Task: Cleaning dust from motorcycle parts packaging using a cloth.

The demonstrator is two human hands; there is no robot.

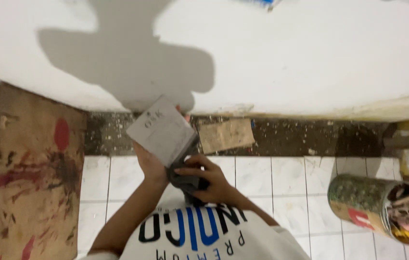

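Note:
My left hand holds a flat grey square plate tilted up in front of the white wall, gripping it from underneath at its lower edge. My right hand is closed on a dark grey cloth pressed against the plate's lower right corner. Both forearms come up from my white printed shirt at the bottom of the view. My shadow falls on the wall above the plate.
A white wall meets a strip of dirty bare floor with a small wooden block. White floor tiles lie below. A paint-stained board stands at the left. A tin can full of colourful scraps lies at the right.

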